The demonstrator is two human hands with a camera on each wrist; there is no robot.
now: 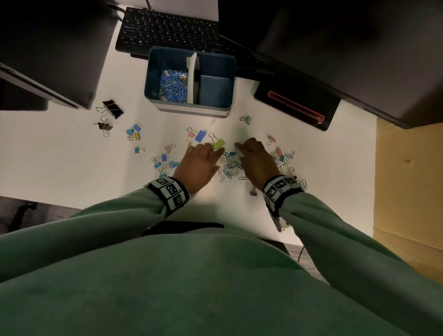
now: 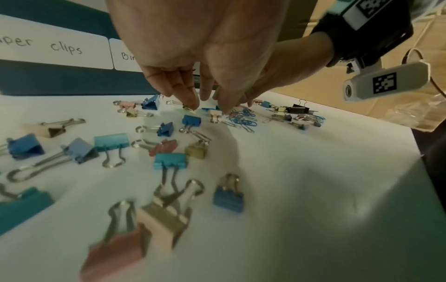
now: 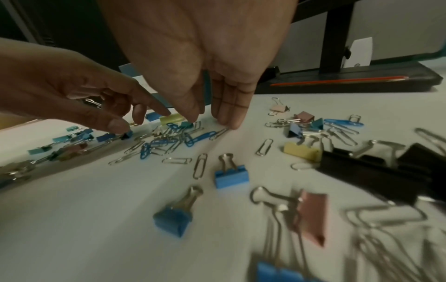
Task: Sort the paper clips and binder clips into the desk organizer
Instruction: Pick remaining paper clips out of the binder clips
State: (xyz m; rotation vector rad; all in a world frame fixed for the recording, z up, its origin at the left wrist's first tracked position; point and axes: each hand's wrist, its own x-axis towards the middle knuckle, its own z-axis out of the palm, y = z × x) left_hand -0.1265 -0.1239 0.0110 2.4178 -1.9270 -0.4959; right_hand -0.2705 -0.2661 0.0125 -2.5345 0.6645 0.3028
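Note:
The blue desk organizer [image 1: 192, 110] stands at the back of the white desk; its left compartment holds blue and silver paper clips [image 1: 172, 85], and its right compartment shows only its floor. Its front [image 2: 72, 82] carries a label reading "clips". A pile of paper clips [image 1: 230, 167] [image 3: 169, 139] lies between my hands, with coloured binder clips scattered around it. My left hand [image 1: 211, 152] [image 2: 210, 105] points its fingertips down beside a yellow-green binder clip [image 1: 219, 144] [image 3: 171, 119]. My right hand [image 1: 241, 147] [image 3: 212, 120] presses straight fingertips onto the desk at a silver paper clip [image 3: 218, 133].
Black binder clips [image 1: 112, 108] lie at the left, and more clips [image 1: 283, 157] at the right. A keyboard [image 1: 168, 31] sits behind the organizer and a black monitor base [image 1: 294, 105] to its right. Dark monitors overhang the back. Cardboard [image 1: 415, 189] borders the desk's right edge.

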